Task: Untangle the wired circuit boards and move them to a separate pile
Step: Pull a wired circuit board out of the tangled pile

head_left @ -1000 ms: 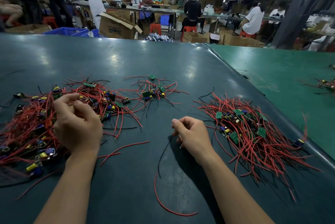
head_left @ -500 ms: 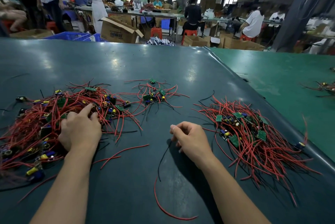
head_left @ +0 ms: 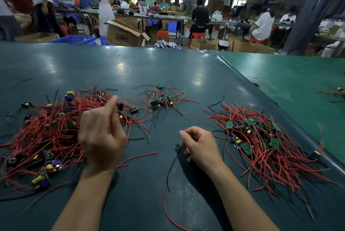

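Note:
A big tangled pile of red-wired circuit boards lies at the left of the dark table. My left hand is raised over that pile's right edge, back toward me. Its fingertips are blurred among the red wires, so any hold is hidden. A small cluster of boards lies in the middle, and a looser, spread-out pile sits at the right. Between the piles my right hand rests on the table with its fingers curled. A loose black wire runs out from under it.
Loose red wires lie near me, one between my hands and a curved one lower down. A green table adjoins on the right with a small bundle. Beyond the far edge are cardboard boxes, stools and people.
My left hand has lifted off the left pile and swung right and up, blurred in motion. My right hand has stayed where it was.

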### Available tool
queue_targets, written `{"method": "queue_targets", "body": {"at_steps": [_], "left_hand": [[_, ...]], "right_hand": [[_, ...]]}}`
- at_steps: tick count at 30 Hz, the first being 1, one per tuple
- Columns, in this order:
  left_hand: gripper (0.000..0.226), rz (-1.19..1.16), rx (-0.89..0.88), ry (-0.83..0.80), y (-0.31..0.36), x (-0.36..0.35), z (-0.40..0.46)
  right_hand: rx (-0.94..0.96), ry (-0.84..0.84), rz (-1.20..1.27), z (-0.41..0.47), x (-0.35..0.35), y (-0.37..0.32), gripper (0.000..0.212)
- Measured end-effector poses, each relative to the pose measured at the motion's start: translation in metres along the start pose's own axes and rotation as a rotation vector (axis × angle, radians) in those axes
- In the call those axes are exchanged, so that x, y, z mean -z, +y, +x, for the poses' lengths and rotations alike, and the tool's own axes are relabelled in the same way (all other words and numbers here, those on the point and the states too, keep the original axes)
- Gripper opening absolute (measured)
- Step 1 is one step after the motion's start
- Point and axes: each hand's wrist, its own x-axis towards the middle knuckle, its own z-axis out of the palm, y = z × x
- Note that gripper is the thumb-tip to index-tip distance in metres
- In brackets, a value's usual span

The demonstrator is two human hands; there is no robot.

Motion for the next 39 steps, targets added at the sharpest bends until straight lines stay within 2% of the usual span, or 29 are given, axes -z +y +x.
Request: {"method": "queue_targets", "body": {"at_steps": [3,5,7,8,10,12,13,14,17,19,21,23,25,27,29,33,36,39], "left_hand": [[0.025,-0.198,-0.085,-0.129,0.027,-0.005,-0.009],[0.030,-0.319,-0.147,-0.225,0.040,-0.009,-0.014],[0.034,-0.436,-0.221,-0.315,0.051,-0.012,-0.020],[0.036,-0.490,-0.259,-0.358,0.056,-0.013,-0.023],[0.040,-0.567,-0.317,-0.437,0.065,-0.015,-0.028],[0.039,-0.596,-0.327,-0.482,0.068,-0.017,-0.031],[0.036,-0.597,-0.293,-0.495,0.068,-0.018,-0.032],[0.032,-0.590,-0.217,-0.499,0.067,-0.018,-0.033],[0.022,-0.564,0.226,-0.403,0.061,-0.020,-0.029],[0.019,-0.588,0.455,-0.303,0.055,-0.021,-0.026],[0.017,-0.597,0.467,-0.261,0.054,-0.020,-0.024],[0.020,-0.574,0.403,-0.294,0.058,-0.018,-0.025],[0.029,-0.545,0.434,-0.351,0.061,-0.016,-0.026],[0.032,-0.532,0.536,-0.419,0.059,-0.017,-0.022],[0.032,-0.437,0.560,-0.562,0.050,-0.018,-0.021],[0.015,0.005,0.375,-0.929,0.038,-0.024,-0.033],[0.024,0.302,0.368,-0.993,0.030,-0.022,-0.028],[0.030,0.602,0.437,-0.944,0.017,-0.019,-0.026]], "right_hand": [[0.020,-0.004,0.078,0.001,-0.001,-0.001,0.002],[0.060,-0.026,-0.013,0.001,-0.002,0.000,0.026],[0.178,-0.044,-0.157,0.001,-0.002,0.001,0.057],[0.230,-0.076,-0.178,-0.001,-0.002,0.000,0.065],[0.275,-0.151,-0.208,-0.003,-0.001,-0.001,0.059],[0.290,-0.178,-0.332,-0.003,0.000,-0.002,0.034],[0.286,-0.173,-0.357,-0.004,0.001,-0.003,0.028],[0.280,-0.174,-0.333,-0.004,0.002,-0.005,0.030],[0.185,-0.286,-0.118,-0.006,0.007,-0.012,0.049],[0.150,-0.386,-0.094,-0.007,0.007,-0.012,0.037],[0.178,-0.394,-0.114,-0.008,0.005,-0.011,0.020],[0.241,-0.271,-0.112,-0.006,0.004,-0.012,0.007],[0.224,-0.140,-0.016,-0.004,0.005,-0.013,0.007],[0.113,-0.020,0.213,-0.001,0.007,-0.015,0.010],[0.015,0.109,0.434,0.002,0.013,-0.015,0.013],[-0.084,0.245,0.665,0.005,0.021,-0.016,0.019],[-0.128,0.259,0.790,0.007,0.023,-0.016,0.022],[-0.147,0.236,0.889,0.007,0.023,-0.018,0.020]]}}
